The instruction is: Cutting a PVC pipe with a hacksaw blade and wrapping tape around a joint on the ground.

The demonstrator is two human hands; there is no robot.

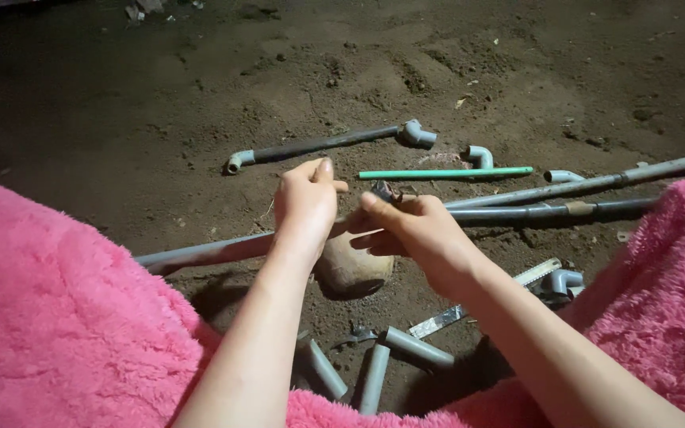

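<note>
Grey pipe (200, 254), long and lying across the dirt floor (120, 119), runs under both hands. The left hand (304, 208) is curled, fingers bent down toward the pipe; whether it grips it I cannot tell. The right hand (414, 230) pinches a small dark piece (384, 191) between thumb and fingers, just beside the left hand. Below the hands sits a round brown stone (352, 268). Short pipe offcuts (374, 372) and a strip of silvery tape (436, 322) lie nearer the body, between pink fleece-covered knees (57, 317). Beyond the hands lie a green rod (445, 173), a dark pipe with elbows at both ends (327, 143), a loose elbow (480, 155), and two more long pipes (580, 198) to the right.
</note>
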